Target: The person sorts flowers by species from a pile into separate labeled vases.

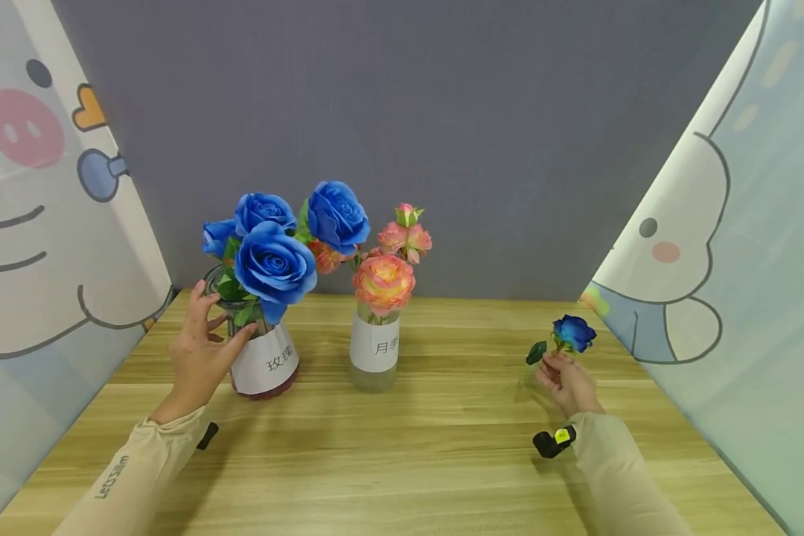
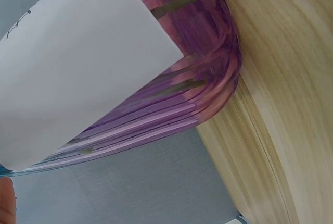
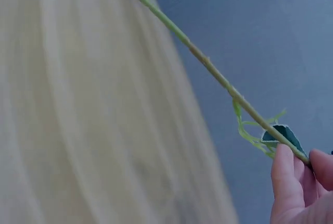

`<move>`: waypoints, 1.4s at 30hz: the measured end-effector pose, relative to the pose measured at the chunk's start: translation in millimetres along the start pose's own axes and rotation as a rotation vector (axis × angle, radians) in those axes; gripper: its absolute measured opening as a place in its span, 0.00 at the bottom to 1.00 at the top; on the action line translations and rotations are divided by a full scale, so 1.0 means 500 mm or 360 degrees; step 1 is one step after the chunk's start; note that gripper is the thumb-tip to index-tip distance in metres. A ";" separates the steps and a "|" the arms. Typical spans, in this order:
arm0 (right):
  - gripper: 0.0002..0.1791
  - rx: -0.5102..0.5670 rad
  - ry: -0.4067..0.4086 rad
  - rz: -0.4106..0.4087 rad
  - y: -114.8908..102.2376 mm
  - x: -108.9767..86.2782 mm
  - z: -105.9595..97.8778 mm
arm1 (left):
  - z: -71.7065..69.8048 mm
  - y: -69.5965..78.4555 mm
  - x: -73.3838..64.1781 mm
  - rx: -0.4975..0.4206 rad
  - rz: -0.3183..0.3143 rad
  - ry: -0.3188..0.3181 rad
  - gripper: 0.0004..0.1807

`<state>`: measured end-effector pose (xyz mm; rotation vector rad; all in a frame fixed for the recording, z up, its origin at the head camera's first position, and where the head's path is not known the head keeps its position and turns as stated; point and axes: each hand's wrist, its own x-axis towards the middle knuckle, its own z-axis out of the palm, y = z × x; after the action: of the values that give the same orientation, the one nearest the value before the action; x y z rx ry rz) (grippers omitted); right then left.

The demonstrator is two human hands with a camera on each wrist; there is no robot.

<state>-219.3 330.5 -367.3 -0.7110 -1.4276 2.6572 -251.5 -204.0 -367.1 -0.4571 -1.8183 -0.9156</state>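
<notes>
On the left of the head view, my left hand [image 1: 202, 351] grips the neck of a glass vase [image 1: 268, 391], thumb in front and fingers at the rim. Large blue roses [image 1: 276, 262] fill this vase, and a white paper label [image 1: 257, 365] wraps it. The left wrist view shows its ribbed purple base [image 2: 221, 86] with stems inside. Over at the right, my right hand [image 1: 569, 385] pinches a smaller, darker blue rose [image 1: 574, 333] just below its bloom. Its long green stem [image 3: 225, 82] slants away from the fingertips in the right wrist view.
A clear glass vase [image 1: 373, 380] with a white label stands mid-table, holding orange-pink flowers [image 1: 384, 281]. A grey panel [image 1: 482, 149] rises behind the wooden table [image 1: 442, 447]. Cartoon-printed walls [image 1: 770, 246] flank both sides.
</notes>
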 end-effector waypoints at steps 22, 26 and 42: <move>0.08 0.0446 0.0292 -0.0594 0.049 -0.067 0.149 | 0.009 0.002 -0.005 -0.0017 -0.0004 -0.0002 0.42; 0.08 0.0444 0.0223 -0.0627 0.071 -0.077 0.203 | 0.005 -0.002 -0.001 -0.0030 0.0006 0.0043 0.43; 0.08 0.0458 0.0056 -0.0561 0.134 -0.106 0.297 | 0.000 0.001 0.002 0.0014 0.0020 0.0042 0.44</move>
<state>-221.7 163.0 -331.0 -0.4304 -1.0172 2.4813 -251.7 -203.7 -366.1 -0.4485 -1.7933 -0.9006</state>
